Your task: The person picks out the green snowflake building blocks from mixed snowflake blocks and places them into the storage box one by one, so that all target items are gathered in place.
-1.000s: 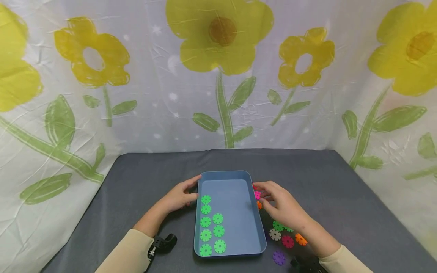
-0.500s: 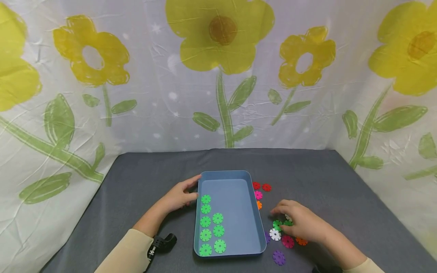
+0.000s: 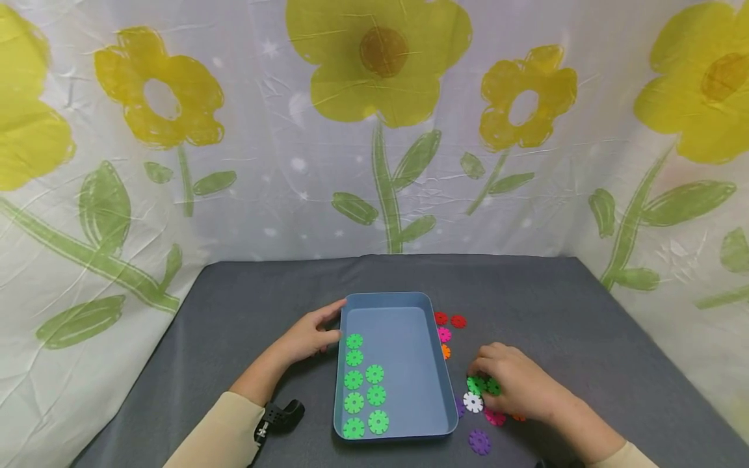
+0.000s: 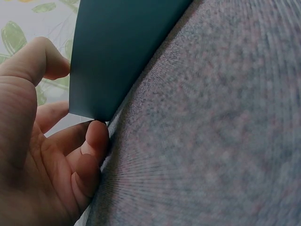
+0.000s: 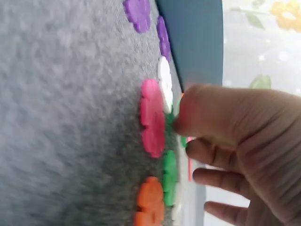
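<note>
My left hand (image 3: 309, 335) rests against the left side of a blue-grey tray (image 3: 406, 370); in the left wrist view the thumb touches the tray's edge and the other fingers lie loosely bent by its corner. Green notched plastic discs (image 3: 354, 379) lie flat in two columns on the tray's left half. Right of the tray, my right hand (image 3: 517, 382) is low over a loose group of discs, thumb and fingertips spread around two green discs (image 3: 484, 385). A white disc (image 3: 473, 402) and a crimson disc (image 5: 153, 117) lie by the thumb. No disc is visibly lifted.
Red discs (image 3: 458, 321), a pink disc (image 3: 444, 334) and an orange disc (image 3: 446, 351) lie along the tray's right side. A purple disc (image 3: 479, 442) is nearer the front. Grey cloth (image 3: 263, 279) covers the table, and a flower-patterned curtain (image 3: 251, 195) surrounds it.
My right hand has moved from the red and pink discs beside the tray's upper right toward the front right, then settled lower over the green discs. The left hand and tray stay still.
</note>
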### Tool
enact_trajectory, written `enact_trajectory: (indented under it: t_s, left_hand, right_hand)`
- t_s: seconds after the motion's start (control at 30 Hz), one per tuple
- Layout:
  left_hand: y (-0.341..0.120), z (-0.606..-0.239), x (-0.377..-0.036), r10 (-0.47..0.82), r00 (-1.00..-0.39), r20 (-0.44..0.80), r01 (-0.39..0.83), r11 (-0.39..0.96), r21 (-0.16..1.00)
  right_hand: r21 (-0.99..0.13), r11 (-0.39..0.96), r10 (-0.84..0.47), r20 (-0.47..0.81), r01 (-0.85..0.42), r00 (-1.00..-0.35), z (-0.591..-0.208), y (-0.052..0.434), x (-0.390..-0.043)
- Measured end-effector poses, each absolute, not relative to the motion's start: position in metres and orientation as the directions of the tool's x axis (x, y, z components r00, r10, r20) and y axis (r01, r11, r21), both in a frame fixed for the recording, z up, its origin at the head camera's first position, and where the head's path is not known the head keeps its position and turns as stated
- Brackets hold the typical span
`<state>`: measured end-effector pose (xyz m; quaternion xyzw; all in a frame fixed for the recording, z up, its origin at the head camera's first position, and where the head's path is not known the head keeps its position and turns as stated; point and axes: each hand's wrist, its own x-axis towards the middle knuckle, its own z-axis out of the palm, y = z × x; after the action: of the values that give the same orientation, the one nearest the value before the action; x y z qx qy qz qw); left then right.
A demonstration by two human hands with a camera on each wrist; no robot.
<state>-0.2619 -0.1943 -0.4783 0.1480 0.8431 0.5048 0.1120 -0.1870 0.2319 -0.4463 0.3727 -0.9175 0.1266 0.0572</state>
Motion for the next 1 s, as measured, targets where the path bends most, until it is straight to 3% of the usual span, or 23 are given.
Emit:
enact_trajectory:
  t_s: [0.2, 0.53, 1.0]
  left_hand:
    - [-0.195, -0.479, -0.263, 0.367, -0.930, -0.032, 0.142, 0.439, 0.887]
    - [-0.195, -0.479, -0.264, 0.363, -0.931, -0.026, 0.149, 0.446, 0.883]
    - [-0.194, -0.479, -0.263, 0.352, -0.935, -0.040, 0.134, 0.455, 0.880]
  right_hand:
    - [-0.197, 0.695, -0.638, 0.275, -0.692, -0.719, -0.434, 0.229, -0.195]
    - [-0.229, 0.678, -0.634, 0.299, -0.699, -0.713, -0.401, 0.195, -0.218]
    - [-0.282, 0.607, -0.721, 0.198, -0.743, -0.664, -0.390, 0.126, -0.253]
